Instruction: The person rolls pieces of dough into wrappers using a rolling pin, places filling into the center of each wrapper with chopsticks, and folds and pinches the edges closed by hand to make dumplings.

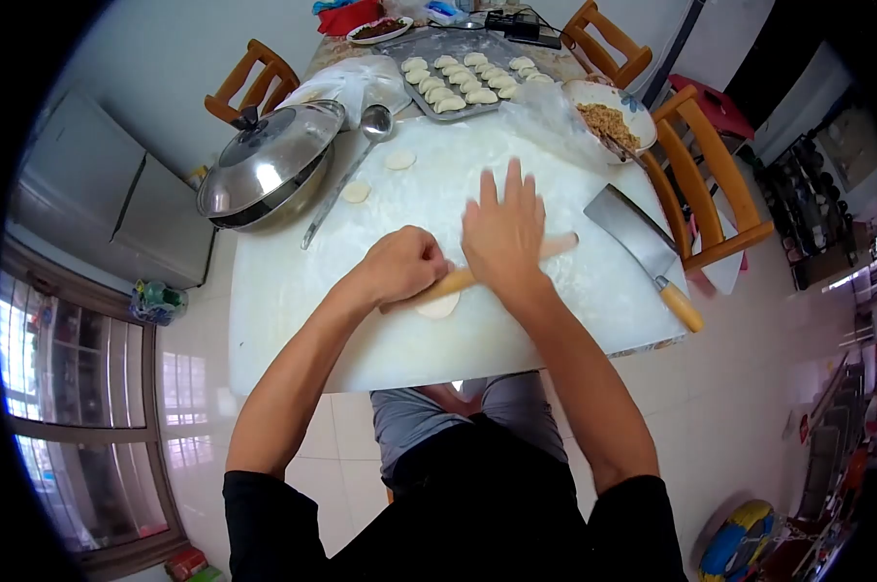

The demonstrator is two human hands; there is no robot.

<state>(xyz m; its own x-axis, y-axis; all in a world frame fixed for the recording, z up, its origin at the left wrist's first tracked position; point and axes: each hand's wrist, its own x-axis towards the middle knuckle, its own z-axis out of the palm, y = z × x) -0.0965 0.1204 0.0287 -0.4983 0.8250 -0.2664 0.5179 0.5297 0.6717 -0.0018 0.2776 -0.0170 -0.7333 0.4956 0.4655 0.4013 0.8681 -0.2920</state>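
Observation:
My right hand (pixel 504 231) lies flat across a wooden rolling pin (pixel 455 282), fingers stretched forward and slightly blurred. The pin runs slantwise, and its far end shows to the right of that hand. Under the pin is a round dough wrapper (pixel 440 307), its near part showing. My left hand (pixel 402 264) is closed at the wrapper's far left side, its fingertips partly hidden beside the pin. Two small flattened dough rounds lie beyond my hands, one dough round (pixel 356 192) to the left and another dough round (pixel 400 159) farther back.
A lidded pan (pixel 273 160) and a long metal ladle (pixel 346 179) are on the left. At the back is a tray (pixel 448 113) with several rows of dumplings. A bowl of filling (pixel 608 121) and a cleaver (pixel 642 242) are on the right. Wooden chairs surround the table.

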